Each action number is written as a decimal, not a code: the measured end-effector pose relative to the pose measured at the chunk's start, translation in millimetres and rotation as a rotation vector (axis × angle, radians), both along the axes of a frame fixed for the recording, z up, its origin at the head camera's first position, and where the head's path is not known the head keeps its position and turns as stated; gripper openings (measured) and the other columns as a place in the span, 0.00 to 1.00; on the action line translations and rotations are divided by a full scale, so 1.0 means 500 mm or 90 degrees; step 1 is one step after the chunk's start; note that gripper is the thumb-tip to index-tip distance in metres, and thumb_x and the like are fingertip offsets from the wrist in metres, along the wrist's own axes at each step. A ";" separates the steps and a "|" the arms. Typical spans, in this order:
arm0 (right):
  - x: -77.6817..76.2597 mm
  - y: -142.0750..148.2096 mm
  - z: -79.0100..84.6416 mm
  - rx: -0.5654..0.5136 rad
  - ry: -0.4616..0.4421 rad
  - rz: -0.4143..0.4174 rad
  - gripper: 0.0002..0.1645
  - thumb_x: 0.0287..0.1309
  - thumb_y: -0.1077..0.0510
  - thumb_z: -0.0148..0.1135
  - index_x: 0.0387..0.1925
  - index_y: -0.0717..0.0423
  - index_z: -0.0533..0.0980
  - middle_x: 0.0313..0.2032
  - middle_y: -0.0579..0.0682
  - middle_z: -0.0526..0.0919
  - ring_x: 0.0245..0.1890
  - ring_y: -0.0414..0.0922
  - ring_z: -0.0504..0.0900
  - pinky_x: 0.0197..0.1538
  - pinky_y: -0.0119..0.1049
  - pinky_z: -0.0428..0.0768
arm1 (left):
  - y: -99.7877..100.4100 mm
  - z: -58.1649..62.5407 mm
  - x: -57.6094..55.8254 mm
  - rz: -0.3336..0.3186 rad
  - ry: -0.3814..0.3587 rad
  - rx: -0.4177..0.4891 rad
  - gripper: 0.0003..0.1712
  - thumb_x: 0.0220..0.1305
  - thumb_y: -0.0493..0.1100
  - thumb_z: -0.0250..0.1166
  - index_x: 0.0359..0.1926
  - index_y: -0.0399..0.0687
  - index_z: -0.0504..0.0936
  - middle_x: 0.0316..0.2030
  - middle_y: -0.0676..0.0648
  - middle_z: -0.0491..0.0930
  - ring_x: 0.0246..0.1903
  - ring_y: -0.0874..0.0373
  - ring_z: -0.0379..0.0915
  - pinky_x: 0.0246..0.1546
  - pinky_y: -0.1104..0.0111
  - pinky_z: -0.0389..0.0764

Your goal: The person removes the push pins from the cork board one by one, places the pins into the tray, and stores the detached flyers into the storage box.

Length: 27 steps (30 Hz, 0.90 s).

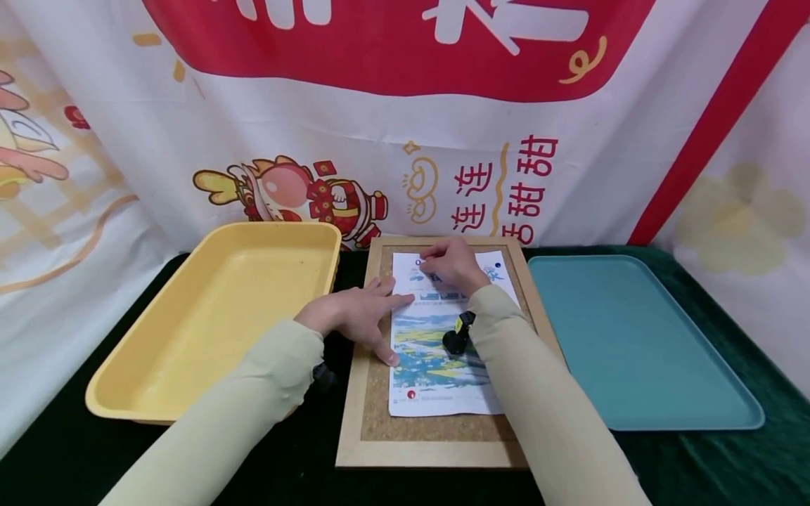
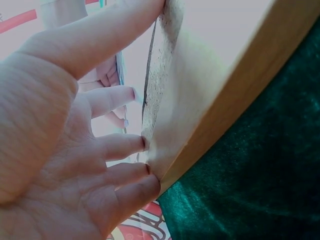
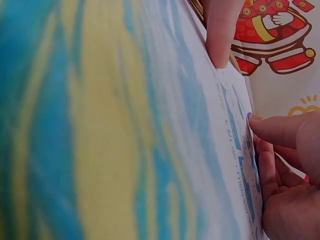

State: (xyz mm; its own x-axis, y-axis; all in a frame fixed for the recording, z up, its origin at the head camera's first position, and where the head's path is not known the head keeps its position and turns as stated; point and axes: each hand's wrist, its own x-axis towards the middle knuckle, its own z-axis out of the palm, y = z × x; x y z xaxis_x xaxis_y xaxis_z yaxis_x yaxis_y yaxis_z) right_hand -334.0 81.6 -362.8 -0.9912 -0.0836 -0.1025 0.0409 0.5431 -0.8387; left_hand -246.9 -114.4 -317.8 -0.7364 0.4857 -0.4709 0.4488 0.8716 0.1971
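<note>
A printed sheet (image 1: 436, 404) with a blue, green and yellow picture lies on a wood-framed corkboard (image 1: 376, 400). My left hand (image 1: 357, 313) spreads its fingers over the board's left side, with thumb and index fingertip on the sheet's left edge. Near the sheet's top left corner, my right hand (image 1: 454, 266) has its thumb tip against a small purple pushpin (image 3: 249, 115); the other fingers are curled beneath the thumb. A dark blue pushpin (image 1: 498, 265) sits in the top right corner, and a red round spot (image 1: 411, 394), perhaps another pin, near the bottom left.
A deep yellow tray (image 1: 215, 316) stands left of the board. To the right lies a flat teal tray (image 1: 645, 337). Dark green cloth (image 1: 291, 464) covers the table, and a printed white and red curtain (image 1: 354, 119) hangs behind it.
</note>
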 end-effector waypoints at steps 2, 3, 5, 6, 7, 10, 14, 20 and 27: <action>-0.003 -0.003 -0.001 0.010 -0.006 -0.005 0.12 0.60 0.55 0.69 0.46 0.50 0.84 0.43 0.48 0.84 0.46 0.46 0.79 0.56 0.44 0.74 | -0.001 -0.001 0.001 0.004 -0.001 0.001 0.62 0.48 0.71 0.71 0.78 0.68 0.49 0.79 0.44 0.32 0.78 0.43 0.25 0.75 0.44 0.43; -0.004 -0.004 -0.001 0.013 -0.010 -0.007 0.12 0.60 0.55 0.69 0.46 0.49 0.84 0.43 0.47 0.84 0.46 0.46 0.79 0.55 0.44 0.74 | -0.001 -0.001 0.001 0.007 -0.002 0.001 0.62 0.48 0.71 0.71 0.78 0.68 0.49 0.79 0.45 0.32 0.78 0.43 0.25 0.75 0.44 0.43; -0.007 -0.006 0.000 0.018 -0.018 -0.009 0.12 0.60 0.54 0.69 0.46 0.49 0.85 0.43 0.47 0.84 0.46 0.46 0.79 0.56 0.44 0.74 | -0.002 -0.002 0.002 0.007 -0.002 0.000 0.62 0.48 0.71 0.71 0.78 0.68 0.49 0.80 0.45 0.32 0.78 0.43 0.25 0.75 0.45 0.43; -0.007 -0.007 0.000 0.020 -0.021 -0.008 0.13 0.60 0.54 0.69 0.46 0.48 0.85 0.44 0.47 0.84 0.47 0.46 0.79 0.56 0.44 0.74 | -0.002 -0.002 0.002 0.007 -0.002 -0.002 0.62 0.48 0.71 0.71 0.78 0.68 0.48 0.80 0.45 0.32 0.78 0.43 0.25 0.75 0.45 0.43; -0.008 -0.008 0.001 0.022 -0.025 -0.007 0.13 0.60 0.54 0.69 0.47 0.48 0.85 0.44 0.47 0.84 0.47 0.46 0.79 0.57 0.44 0.74 | -0.002 -0.002 0.002 0.007 -0.001 -0.003 0.62 0.48 0.71 0.71 0.78 0.68 0.48 0.79 0.45 0.32 0.78 0.43 0.25 0.75 0.45 0.43; -0.009 -0.010 0.003 0.021 -0.030 -0.009 0.13 0.60 0.55 0.68 0.47 0.48 0.85 0.47 0.48 0.83 0.50 0.47 0.79 0.59 0.45 0.73 | -0.002 -0.002 0.001 0.004 0.002 -0.007 0.62 0.48 0.71 0.71 0.78 0.67 0.48 0.79 0.44 0.32 0.78 0.43 0.25 0.76 0.46 0.44; -0.009 -0.011 0.009 0.016 -0.036 -0.023 0.12 0.60 0.55 0.68 0.47 0.49 0.85 0.49 0.48 0.83 0.52 0.47 0.78 0.62 0.46 0.72 | 0.000 0.000 0.000 0.000 0.003 -0.005 0.62 0.49 0.71 0.71 0.78 0.67 0.48 0.79 0.44 0.32 0.78 0.43 0.25 0.76 0.46 0.43; -0.010 -0.020 0.014 0.022 -0.058 -0.024 0.13 0.60 0.56 0.69 0.47 0.46 0.84 0.49 0.46 0.82 0.52 0.46 0.77 0.61 0.46 0.71 | -0.004 0.000 0.000 0.009 -0.002 -0.011 0.62 0.48 0.71 0.71 0.78 0.67 0.49 0.80 0.44 0.33 0.78 0.43 0.25 0.75 0.44 0.43; -0.013 -0.017 0.013 0.035 -0.052 -0.030 0.12 0.59 0.55 0.70 0.46 0.44 0.85 0.50 0.45 0.82 0.53 0.46 0.76 0.63 0.48 0.70 | -0.002 -0.001 -0.002 0.005 0.000 -0.011 0.62 0.48 0.72 0.70 0.78 0.69 0.48 0.80 0.45 0.32 0.78 0.43 0.24 0.75 0.44 0.43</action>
